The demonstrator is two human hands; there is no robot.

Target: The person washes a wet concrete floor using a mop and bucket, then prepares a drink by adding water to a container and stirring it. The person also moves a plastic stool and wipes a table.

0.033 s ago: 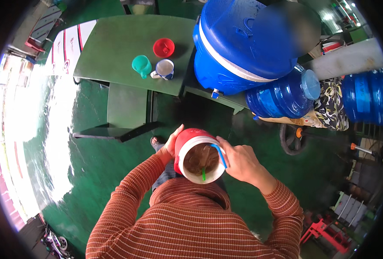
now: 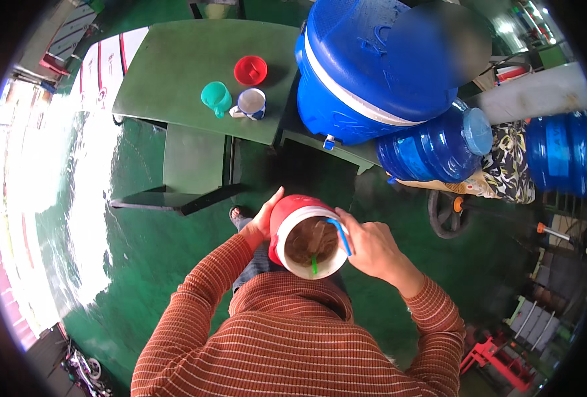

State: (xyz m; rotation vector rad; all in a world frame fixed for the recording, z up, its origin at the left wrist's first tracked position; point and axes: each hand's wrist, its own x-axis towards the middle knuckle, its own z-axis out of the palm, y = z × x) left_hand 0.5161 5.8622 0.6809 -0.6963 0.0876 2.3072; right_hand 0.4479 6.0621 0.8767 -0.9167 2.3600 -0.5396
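A red insulated jug (image 2: 289, 210) with a white rim is held in front of my waist, its open mouth tilted toward me. Brown liquid (image 2: 306, 241) with what looks like ice fills part of it. A green straw (image 2: 314, 264) stands inside, and a bent blue straw (image 2: 341, 237) leans over the right of the rim. My left hand (image 2: 263, 218) is closed around the jug's left side, with the thumb pointing up. My right hand (image 2: 373, 248) grips the jug's right side at the rim, beside the blue straw; some of its fingertips are hidden.
Ahead, a green table (image 2: 174, 73) carries a red cup (image 2: 250, 70), a teal cup (image 2: 216, 97) and a white-and-blue mug (image 2: 251, 103). A large blue cooler (image 2: 346, 99) with a tap stands to their right, beside blue water bottles (image 2: 426, 152). A green bench (image 2: 194, 159) is nearer on the left.
The liquid's surface has shifted and looks more swirled. The jug has moved very slightly right and up in the view. Both hands keep their hold.
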